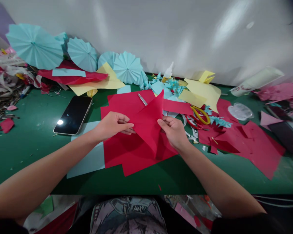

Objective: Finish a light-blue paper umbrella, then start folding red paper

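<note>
Between my hands is a folded sheet of red paper (148, 120), raised above other red sheets. My left hand (116, 125) pinches its left corner between thumb and fingers. On the opposite side, my right hand (172, 130) grips the right edge, thumb in front and fingers partly behind. Underneath lie flat red sheets (132, 165), with a light blue sheet (88, 159) jutting out at the left. The silver tip of a metal tool (142, 99) shows behind the folded paper; its other end is hidden.
A smartphone (74, 115) lies left of the paper. Scissors with yellow handles (200, 114) rest on the right among scraps. Pleated blue paper rosettes (36, 45) lean along the wall. A glue bottle (168, 71) stands behind, and cut red paper (256, 146) spreads to the right.
</note>
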